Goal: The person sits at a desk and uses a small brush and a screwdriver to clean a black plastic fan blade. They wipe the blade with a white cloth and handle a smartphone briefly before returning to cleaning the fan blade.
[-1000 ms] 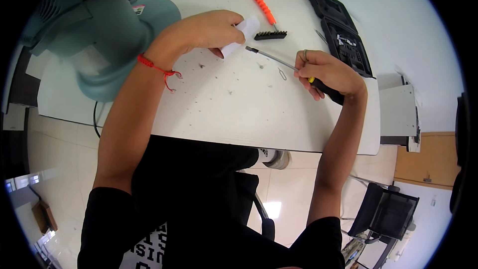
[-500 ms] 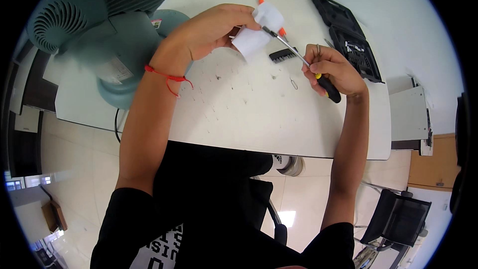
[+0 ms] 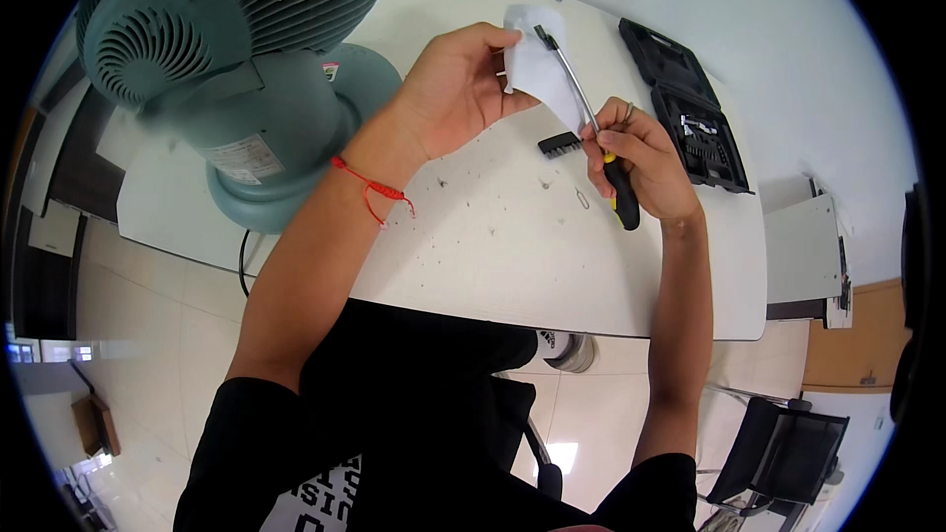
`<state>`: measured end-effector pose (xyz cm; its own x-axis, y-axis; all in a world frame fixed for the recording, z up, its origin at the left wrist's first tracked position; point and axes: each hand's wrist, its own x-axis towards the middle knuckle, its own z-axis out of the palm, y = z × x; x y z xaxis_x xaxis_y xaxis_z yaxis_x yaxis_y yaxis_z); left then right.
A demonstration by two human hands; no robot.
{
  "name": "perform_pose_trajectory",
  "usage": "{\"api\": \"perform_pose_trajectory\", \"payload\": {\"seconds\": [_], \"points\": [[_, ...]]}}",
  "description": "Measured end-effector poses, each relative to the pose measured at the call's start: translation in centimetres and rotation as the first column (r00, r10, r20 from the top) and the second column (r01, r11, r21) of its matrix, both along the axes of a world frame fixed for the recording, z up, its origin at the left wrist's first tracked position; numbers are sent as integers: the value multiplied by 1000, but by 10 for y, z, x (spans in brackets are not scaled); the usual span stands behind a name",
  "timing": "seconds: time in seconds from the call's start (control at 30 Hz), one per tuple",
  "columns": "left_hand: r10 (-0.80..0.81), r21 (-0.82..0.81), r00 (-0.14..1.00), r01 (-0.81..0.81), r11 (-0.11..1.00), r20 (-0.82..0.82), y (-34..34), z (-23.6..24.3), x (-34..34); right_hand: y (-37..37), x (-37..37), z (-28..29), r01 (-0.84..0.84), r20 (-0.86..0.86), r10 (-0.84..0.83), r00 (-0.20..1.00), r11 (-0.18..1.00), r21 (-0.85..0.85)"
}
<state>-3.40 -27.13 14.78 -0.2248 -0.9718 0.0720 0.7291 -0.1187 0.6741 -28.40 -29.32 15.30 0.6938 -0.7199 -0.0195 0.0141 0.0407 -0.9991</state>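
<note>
My left hand (image 3: 455, 89) pinches a white sheet of paper or tissue (image 3: 542, 74) along its left edge, holding it above the table. In my right hand (image 3: 645, 160) is a screwdriver (image 3: 620, 192) with a black and yellow handle, its metal shaft slanting up and left. The shaft's dark, block-like tip lies in front of the paper; whether it touches cannot be told. Just below the paper, a black bit holder (image 3: 559, 145) rests on the table. A small wire loop (image 3: 582, 199) lies beneath it. Dark specks of dirt are scattered below my left hand.
A grey-green electric fan (image 3: 286, 99) stands at the left, its cord (image 3: 243, 266) hanging over the table's edge. An unfolded black tool case (image 3: 695, 123) lies at the right of the white table (image 3: 512, 276). A black chair (image 3: 783, 448) stands on the floor at lower right.
The paper has spread out and now hangs more upright, covering the orange-ended thing behind it. The screwdriver stands steeper, its tip raised. The whole view has shifted slightly.
</note>
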Motion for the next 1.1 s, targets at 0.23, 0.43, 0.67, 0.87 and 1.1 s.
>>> {"api": "perform_pose_trajectory", "payload": {"seconds": [0.23,0.43,0.67,0.87,1.1], "points": [[-26,-32,999,25,999,-19,-6,-11,0,1,2,-2,33,23,-33,999,999,4],[-5,-36,1000,4,999,-11,-2,-7,-4,0,4,-4,75,30,-74,997,997,-34],[14,-16,997,-15,1000,-74,0,-7,-11,1,5,-4,133,-16,-134,991,989,-67],[41,-37,999,-42,998,-13,-4,-14,-9,3,10,-6,216,-165,-270,949,934,-284],[132,-21,989,-131,991,60,-3,-15,-13,11,18,-10,272,-207,-456,866,776,-569]]}}
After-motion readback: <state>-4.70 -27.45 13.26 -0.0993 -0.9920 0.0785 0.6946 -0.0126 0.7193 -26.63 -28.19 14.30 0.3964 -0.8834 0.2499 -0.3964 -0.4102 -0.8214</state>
